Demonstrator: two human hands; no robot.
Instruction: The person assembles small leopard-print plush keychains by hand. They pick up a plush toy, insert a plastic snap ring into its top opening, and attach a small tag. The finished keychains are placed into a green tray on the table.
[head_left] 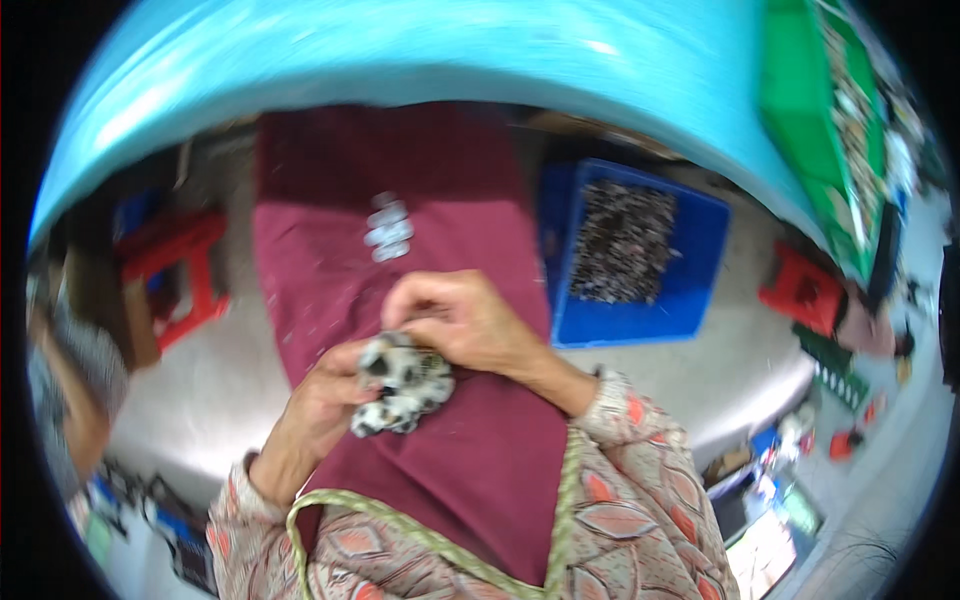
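In front of my lap is a small, bunched piece of soft spotted fabric (408,385), white with black and some tan, ruffled like a scrunchie. My left hand (325,400) is closed on its left side, the thumb and fingers pressed against it. Just above it, my right hand (460,318) is closed in a pinch at the fabric's upper edge. Whatever lies between those right fingertips is too blurred to make out. Behind both hands spreads the maroon apron (400,165) that I wear, with a pale printed patch.
A table with a shiny light-blue cover (420,50) runs across the far side. On the floor to the right stands a blue bin (640,325) of small dark pieces. A green tray (795,90) rests at the table's right end. Red stools (190,245) and a co-worker's arm (75,390) are at left.
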